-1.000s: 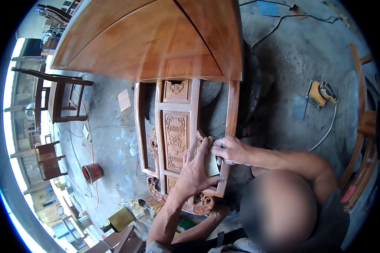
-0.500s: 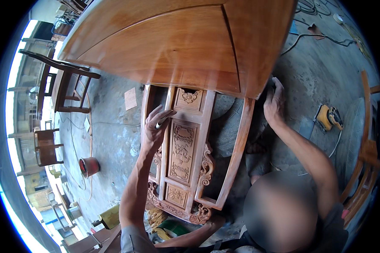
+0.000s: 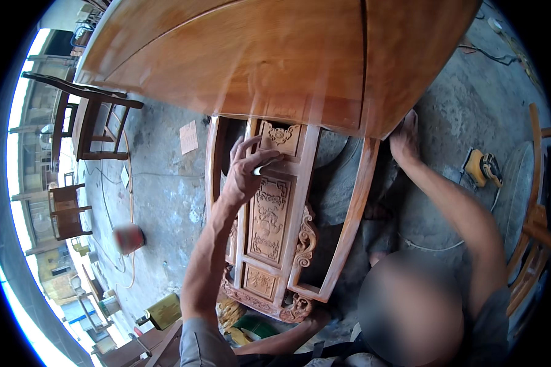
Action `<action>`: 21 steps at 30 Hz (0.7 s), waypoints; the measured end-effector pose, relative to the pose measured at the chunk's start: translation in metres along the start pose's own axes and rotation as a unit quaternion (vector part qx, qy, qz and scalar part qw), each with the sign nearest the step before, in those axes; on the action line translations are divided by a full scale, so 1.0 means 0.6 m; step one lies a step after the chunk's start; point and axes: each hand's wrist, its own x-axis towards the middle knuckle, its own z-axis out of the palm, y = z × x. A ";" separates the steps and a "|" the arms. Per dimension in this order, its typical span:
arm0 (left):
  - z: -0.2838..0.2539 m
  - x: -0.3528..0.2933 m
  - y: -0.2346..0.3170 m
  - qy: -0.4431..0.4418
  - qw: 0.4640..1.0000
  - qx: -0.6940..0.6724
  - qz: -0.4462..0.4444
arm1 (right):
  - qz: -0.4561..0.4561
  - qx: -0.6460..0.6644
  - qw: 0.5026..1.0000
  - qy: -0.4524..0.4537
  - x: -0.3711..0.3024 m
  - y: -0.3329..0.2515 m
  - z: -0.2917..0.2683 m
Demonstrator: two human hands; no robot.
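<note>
A carved wooden chair back (image 3: pixel 267 219) with pale, dusty rails lies below me. Its far end meets a broad, polished wooden panel (image 3: pixel 275 61) that looks like the chair's seat. My left hand (image 3: pixel 249 171) is bent over the upper part of the carved back, beside the top carved square. Its fingers are closed on a small pale folded strip (image 3: pixel 264 167), perhaps sandpaper. My right hand (image 3: pixel 405 139) is at the panel's near right corner, fingers curled against the edge and partly hidden by it.
A yellow-and-black power sander (image 3: pixel 482 168) lies on the concrete floor at right, near a wooden frame (image 3: pixel 536 226). Dark wooden chairs (image 3: pixel 95 122) and a red bucket (image 3: pixel 129 238) stand at left. A cardboard piece (image 3: pixel 188 137) and cords lie on the floor.
My right hand has gone from beside the panel, fingers stretched, to its corner. The left hand has shifted right over the carved back. The panel appears larger and farther right.
</note>
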 end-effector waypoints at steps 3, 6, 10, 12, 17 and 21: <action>-0.040 -0.011 -0.045 0.063 0.998 -0.017 -0.004 | -0.015 0.000 1.000 0.005 0.006 0.012 0.004; 0.006 -0.014 -0.023 0.056 0.998 0.008 -0.030 | -0.009 -0.008 1.000 -0.004 0.008 0.025 0.007; -0.014 0.009 0.010 -0.013 0.998 0.049 0.030 | 0.006 -0.010 1.000 -0.019 0.012 0.016 0.007; -0.032 -0.010 -0.021 0.063 0.996 -0.028 -0.060 | 0.007 -0.019 1.000 -0.016 0.007 0.016 0.004; 0.027 0.015 0.053 0.050 0.997 -0.031 0.054 | -0.004 -0.040 0.999 0.001 0.002 0.007 0.004; 0.005 -0.003 0.009 0.079 0.995 0.050 0.030 | -0.032 -0.018 0.999 0.008 0.010 0.027 0.006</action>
